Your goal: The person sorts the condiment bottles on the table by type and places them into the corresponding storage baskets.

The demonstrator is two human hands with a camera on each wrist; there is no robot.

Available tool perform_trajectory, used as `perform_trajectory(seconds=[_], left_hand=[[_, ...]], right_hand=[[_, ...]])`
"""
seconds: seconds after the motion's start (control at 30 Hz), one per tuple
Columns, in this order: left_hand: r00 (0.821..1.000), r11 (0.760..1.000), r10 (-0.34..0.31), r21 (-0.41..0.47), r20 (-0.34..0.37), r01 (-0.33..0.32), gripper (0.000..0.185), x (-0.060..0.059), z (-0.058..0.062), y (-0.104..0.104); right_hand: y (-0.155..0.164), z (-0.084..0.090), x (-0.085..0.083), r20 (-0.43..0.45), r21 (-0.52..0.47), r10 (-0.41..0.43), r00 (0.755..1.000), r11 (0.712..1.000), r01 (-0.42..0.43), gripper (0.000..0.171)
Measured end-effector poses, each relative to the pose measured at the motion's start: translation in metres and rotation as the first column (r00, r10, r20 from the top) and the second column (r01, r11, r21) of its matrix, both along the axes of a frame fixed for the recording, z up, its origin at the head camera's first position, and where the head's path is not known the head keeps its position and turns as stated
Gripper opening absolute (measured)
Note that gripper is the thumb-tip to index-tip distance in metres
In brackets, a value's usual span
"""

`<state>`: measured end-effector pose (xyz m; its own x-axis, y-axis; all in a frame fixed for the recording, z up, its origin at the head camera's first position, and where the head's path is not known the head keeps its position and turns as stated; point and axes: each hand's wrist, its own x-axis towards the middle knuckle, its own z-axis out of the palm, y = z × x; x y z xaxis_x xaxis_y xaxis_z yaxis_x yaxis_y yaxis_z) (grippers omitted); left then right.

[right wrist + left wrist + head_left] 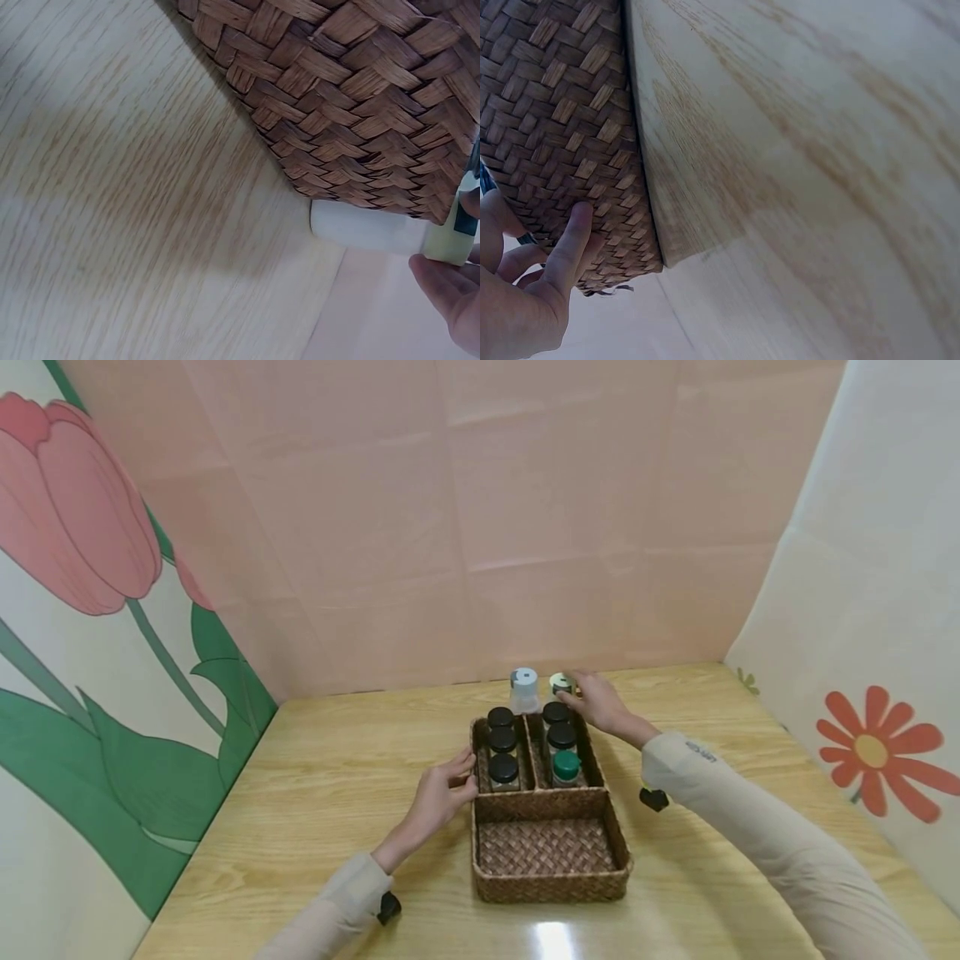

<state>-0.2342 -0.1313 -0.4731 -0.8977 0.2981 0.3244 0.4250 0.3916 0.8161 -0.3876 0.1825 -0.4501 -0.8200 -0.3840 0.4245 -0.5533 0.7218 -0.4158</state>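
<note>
A brown woven basket (551, 887) has two narrow rear compartments and a wide front one. My left hand (444, 793) rests its fingers on the basket's left outer wall; in the left wrist view, a fingertip (581, 214) presses the weave. Beyond the basket's far right corner, my right hand (600, 702) pinches the pale yellow-green cap (448, 244) of a whitish bottle (367, 225). The basket corner partly hides that bottle. Jars with black lids (503, 767) fill the left rear compartment. The right one holds black-lidded jars (562, 735) and a green-lidded jar (566, 766).
A clear bottle with a pale blue-white cap (524, 685) stands behind the basket, left of the bottle in my right hand. The wooden table (337, 777) meets a pink backdrop (465, 527) at the back, with flower-printed panels at both sides.
</note>
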Motion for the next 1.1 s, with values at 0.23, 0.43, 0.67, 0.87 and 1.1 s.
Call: perform_trajectory(seconds=[0.23, 0.43, 0.67, 0.87, 1.1], left_hand=[[1.0, 1.0, -0.002, 0.003, 0.011, 0.002, 0.041, 0.001, 0.001, 0.001], [1.0, 1.0, 0.006, 0.001, 0.015, -0.006, 0.042, 0.002, 0.002, 0.001], [1.0, 1.0, 0.009, -0.01, -0.002, -0.009, 0.041, 0.001, 0.001, 0.001], [1.0, 1.0, 0.008, -0.018, -0.016, -0.009, 0.041, 0.002, 0.001, 0.001], [1.0, 1.0, 0.008, -0.02, -0.011, -0.008, 0.041, 0.002, 0.002, 0.001]], right_hand=[[0.002, -0.003, 0.001, -0.043, -0.009, -0.013, 0.999, 1.0, 0.012, 0.025], [0.003, -0.002, 0.003, -0.081, -0.024, -0.015, 0.997, 1.0, 0.013, 0.022], [0.006, -0.001, 0.004, -0.061, -0.045, -0.024, 0.998, 0.999, 0.021, 0.025], [0.008, 0.007, 0.005, -0.073, -0.081, -0.036, 0.997, 0.996, 0.03, 0.025], [0.01, 0.015, 0.008, -0.087, -0.113, -0.041, 0.995, 0.993, 0.031, 0.037]])
